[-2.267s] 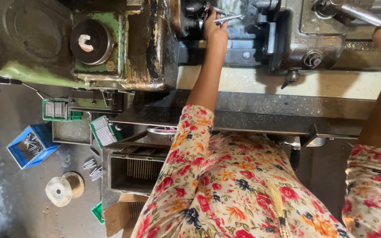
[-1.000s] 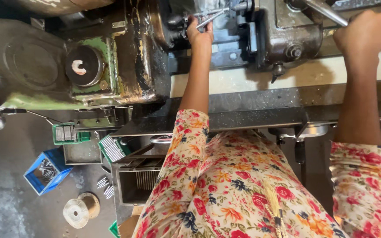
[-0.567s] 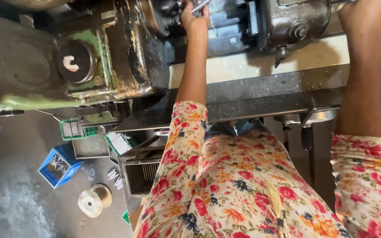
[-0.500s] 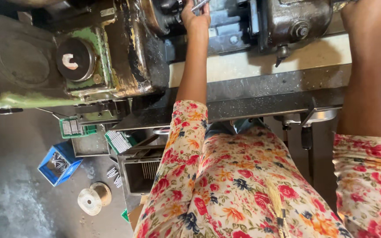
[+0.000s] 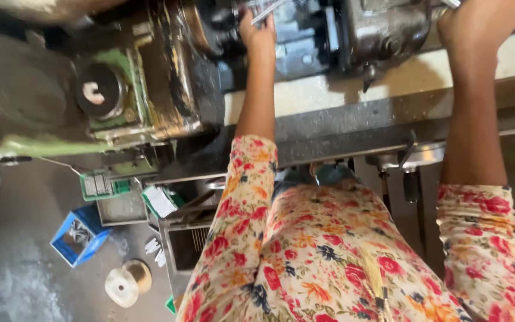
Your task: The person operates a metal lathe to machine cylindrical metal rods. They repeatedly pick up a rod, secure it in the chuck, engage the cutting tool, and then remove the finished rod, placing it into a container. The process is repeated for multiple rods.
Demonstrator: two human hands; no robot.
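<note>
From the head camera, the only view I have, the whole scene has slid downward and left compared with a couple of seconds back: the machine now fills the top edge, so my head has tipped and both arms sit higher in frame. My left hand (image 5: 257, 33) is still up at the dark working end of the machine (image 5: 305, 36), fingers curled around a thin bright metal rod (image 5: 264, 8) that pokes out toward the top edge; the grip looks closed on it, much as it was a second ago. My right hand (image 5: 478, 24) has stayed on the lever (image 5: 451, 3) at the far right, but the lever itself is now almost cut off by the frame, so I cannot tell how tightly the fingers wrap it. The pale table (image 5: 329, 89) ledge runs between both forearms. Down on the floor to the left, the blue box (image 5: 78, 235), the wire spool (image 5: 127, 284) and the green tray (image 5: 102, 185) lie where they lay, only shifted by my own head movement. I judge the hands are holding station at the machine.
</note>
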